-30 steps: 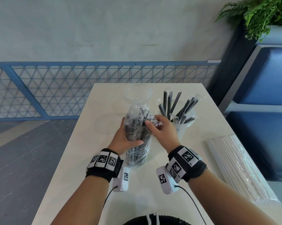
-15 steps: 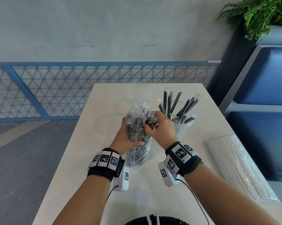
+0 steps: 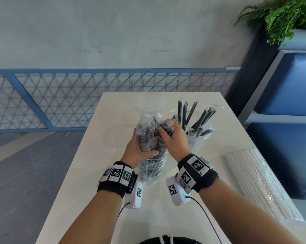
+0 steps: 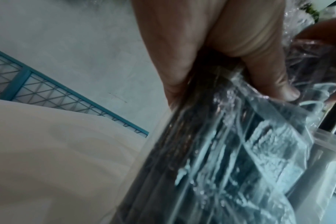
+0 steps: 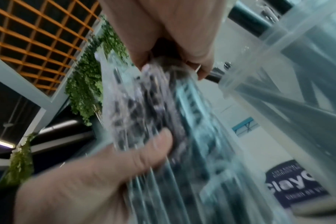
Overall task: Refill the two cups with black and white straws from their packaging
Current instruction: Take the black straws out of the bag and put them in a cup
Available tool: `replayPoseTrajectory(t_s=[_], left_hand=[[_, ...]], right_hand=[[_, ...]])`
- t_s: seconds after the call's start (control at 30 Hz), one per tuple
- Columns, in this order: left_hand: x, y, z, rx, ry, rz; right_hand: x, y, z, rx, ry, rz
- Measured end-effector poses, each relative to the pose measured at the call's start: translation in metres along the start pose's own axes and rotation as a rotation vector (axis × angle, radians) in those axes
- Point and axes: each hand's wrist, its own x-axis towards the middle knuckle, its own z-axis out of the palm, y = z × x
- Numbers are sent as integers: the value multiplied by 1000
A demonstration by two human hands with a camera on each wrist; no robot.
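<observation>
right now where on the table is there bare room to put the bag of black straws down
Bare tabletop lies left of the left hand along the table edge, and in front between the wrists. It is crowded around the cup of black straws and white straw pack on the right.

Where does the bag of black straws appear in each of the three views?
Head: bag of black straws at centre, upright on the table.
Left wrist: fills the lower right.
Right wrist: runs down the middle.
Shared landmark: the left hand gripping it.
</observation>
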Motion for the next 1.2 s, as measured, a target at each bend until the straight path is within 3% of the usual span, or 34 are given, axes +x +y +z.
replayPoseTrajectory(t_s=[0.3, 0.53, 0.87, 1.07, 1.2], left_hand=[[4, -4, 0, 54, 9, 2], [4, 0, 3, 19, -31, -12], [1, 0, -1, 15, -29, -12], [0, 3, 4, -15, -46, -7], [0, 1, 6, -6, -37, -11]], right_hand=[[35, -37, -44, 218, 162, -29], [11, -6, -13, 378, -10, 169], [30, -20, -33, 533, 150, 174], [11, -5, -20, 371, 68, 227], [6, -1, -12, 396, 136, 301]])
